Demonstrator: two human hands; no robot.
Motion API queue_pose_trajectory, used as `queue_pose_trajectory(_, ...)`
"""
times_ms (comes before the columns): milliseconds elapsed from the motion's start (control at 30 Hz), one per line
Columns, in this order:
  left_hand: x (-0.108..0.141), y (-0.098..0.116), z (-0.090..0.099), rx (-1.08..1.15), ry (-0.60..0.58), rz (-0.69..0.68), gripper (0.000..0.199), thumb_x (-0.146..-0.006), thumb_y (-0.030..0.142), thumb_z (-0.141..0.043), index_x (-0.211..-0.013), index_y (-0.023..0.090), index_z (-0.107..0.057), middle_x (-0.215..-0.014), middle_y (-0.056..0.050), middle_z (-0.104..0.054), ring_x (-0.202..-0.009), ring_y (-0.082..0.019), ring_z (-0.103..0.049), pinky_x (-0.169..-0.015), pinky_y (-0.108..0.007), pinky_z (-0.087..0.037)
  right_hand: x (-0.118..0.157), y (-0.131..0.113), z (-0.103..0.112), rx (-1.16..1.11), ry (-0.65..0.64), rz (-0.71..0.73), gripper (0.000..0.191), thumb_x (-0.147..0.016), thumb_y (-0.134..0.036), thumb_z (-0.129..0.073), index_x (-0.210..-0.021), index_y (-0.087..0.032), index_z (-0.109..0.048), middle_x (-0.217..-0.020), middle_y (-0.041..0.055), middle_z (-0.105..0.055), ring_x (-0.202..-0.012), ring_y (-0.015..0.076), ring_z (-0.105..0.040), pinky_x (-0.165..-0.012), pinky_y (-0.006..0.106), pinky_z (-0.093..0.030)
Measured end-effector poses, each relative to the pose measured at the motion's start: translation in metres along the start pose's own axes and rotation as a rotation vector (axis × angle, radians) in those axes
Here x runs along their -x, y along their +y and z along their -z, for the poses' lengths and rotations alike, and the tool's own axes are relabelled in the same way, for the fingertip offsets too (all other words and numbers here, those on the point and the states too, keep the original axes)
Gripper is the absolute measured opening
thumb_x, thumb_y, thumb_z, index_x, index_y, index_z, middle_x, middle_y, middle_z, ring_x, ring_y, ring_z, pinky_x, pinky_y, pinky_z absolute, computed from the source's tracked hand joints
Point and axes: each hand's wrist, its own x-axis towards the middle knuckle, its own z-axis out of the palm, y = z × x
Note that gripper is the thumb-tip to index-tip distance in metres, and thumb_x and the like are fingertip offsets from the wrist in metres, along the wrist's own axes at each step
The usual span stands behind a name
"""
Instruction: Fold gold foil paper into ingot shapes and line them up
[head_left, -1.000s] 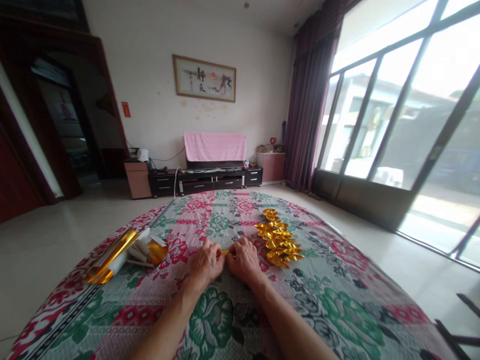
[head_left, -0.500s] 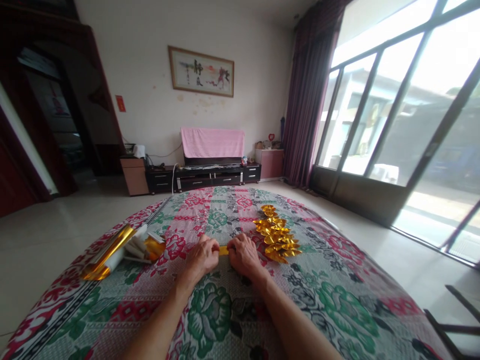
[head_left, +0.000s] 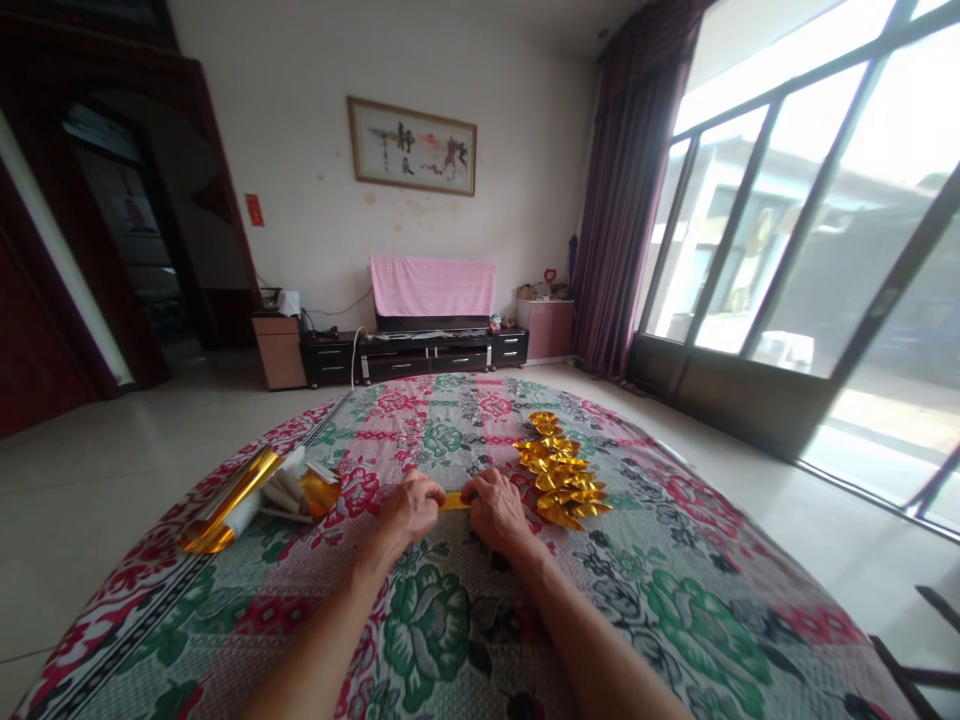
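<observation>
Between my two hands stretches a narrow strip of gold foil paper point(head_left: 455, 500), low over the patterned tablecloth. My left hand point(head_left: 417, 506) pinches its left end, fingers curled. At the other end my right hand point(head_left: 495, 508) grips it the same way, knuckles up. Both ends of the strip are hidden under the fingers. Just right of my right hand lies a cluster of folded gold foil pieces point(head_left: 559, 468), pointed like petals or small boats. On the left are rolled gold-and-white foil sheets point(head_left: 236, 505), with more folded white and gold paper point(head_left: 304, 490) beside them.
The round table wears a red, green and grey flowered cloth point(head_left: 427, 620). Beyond it stands a low black TV cabinet point(head_left: 427, 355) with a pink cloth point(head_left: 433, 287) over the screen. Dark chair parts point(head_left: 911, 650) show at the lower right. Tall windows line the right side.
The whole view has shifted slightly, so things appear a little further right. Both hands keep their hold on the gold strip, and slightly more of it shows between them.
</observation>
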Motion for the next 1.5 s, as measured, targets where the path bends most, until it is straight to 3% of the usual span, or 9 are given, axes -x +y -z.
queue_pose_trajectory(167,0.009,0.015,-0.001,-0.106,0.091,0.012,0.017,-0.076,0.033,-0.052,-0.081,0.022,-0.063,-0.09,-0.003,-0.056,-0.076,-0.015,-0.057,-0.069,-0.024,-0.042,0.001,-0.004,-0.002,0.058,0.042,-0.012,0.017,-0.083,-0.027,-0.047,-0.081,-0.022,-0.063,-0.093,0.0039,-0.056,-0.088,0.0174,-0.049,-0.078,0.029,-0.031)
queue_pose_trajectory(267,0.015,0.022,0.001,-0.151,0.106,0.011,0.018,-0.077,0.038,-0.052,-0.08,0.022,-0.061,-0.088,-0.003,-0.055,-0.073,-0.015,-0.057,-0.064,-0.024,-0.04,0.002,-0.004,-0.003,0.074,0.043,-0.004,0.012,-0.079,-0.027,-0.052,-0.081,-0.022,-0.062,-0.093,0.0039,-0.055,-0.089,0.0175,-0.048,-0.08,0.028,-0.03)
queue_pose_trajectory(533,0.009,0.015,0.0,-0.118,0.071,0.031,0.012,-0.075,0.023,-0.052,-0.082,0.022,-0.062,-0.092,-0.003,-0.055,-0.08,-0.014,-0.057,-0.07,-0.023,-0.042,-0.001,-0.001,-0.003,0.056,-0.004,-0.008,0.014,-0.079,-0.021,-0.049,-0.083,-0.023,-0.062,-0.095,0.0034,-0.055,-0.091,0.0179,-0.048,-0.079,0.029,-0.029)
queue_pose_trajectory(800,0.0,-0.001,0.003,0.011,-0.012,-0.001,0.027,-0.066,0.005,-0.048,-0.077,0.02,-0.068,-0.092,-0.003,-0.057,-0.086,-0.013,-0.056,-0.081,-0.023,-0.043,-0.002,0.003,-0.002,0.014,-0.027,-0.014,0.023,-0.077,-0.013,-0.044,-0.081,-0.024,-0.064,-0.096,0.0022,-0.056,-0.091,0.0173,-0.048,-0.078,0.029,-0.029)
queue_pose_trajectory(1100,0.009,0.004,0.001,0.017,0.12,-0.097,0.015,-0.077,0.021,-0.051,-0.082,0.021,-0.065,-0.089,-0.004,-0.058,-0.085,-0.015,-0.057,-0.082,-0.026,-0.043,0.001,0.002,-0.004,0.024,0.049,0.014,0.027,-0.075,-0.02,-0.049,-0.101,-0.02,-0.056,-0.105,0.0057,-0.056,-0.095,0.0193,-0.048,-0.083,0.031,-0.03)
queue_pose_trajectory(1300,0.009,0.001,0.0,0.029,0.137,-0.129,0.028,-0.075,0.019,-0.052,-0.102,0.02,-0.06,-0.096,-0.005,-0.06,-0.089,-0.017,-0.057,-0.082,-0.027,-0.043,0.002,0.002,-0.004,-0.017,0.077,0.041,0.017,-0.074,-0.021,-0.051,-0.089,-0.021,-0.06,-0.098,0.0037,-0.058,-0.093,0.0185,-0.05,-0.082,0.03,-0.031)
queue_pose_trajectory(1500,0.009,0.001,0.002,0.056,0.149,-0.142,0.031,-0.073,0.014,-0.05,-0.101,0.019,-0.06,-0.093,-0.004,-0.06,-0.086,-0.017,-0.057,-0.081,-0.026,-0.044,0.0,0.003,-0.002,-0.143,0.111,0.069,0.015,-0.073,-0.013,-0.051,-0.081,-0.021,-0.061,-0.088,0.0013,-0.06,-0.087,0.0159,-0.054,-0.08,0.027,-0.036)
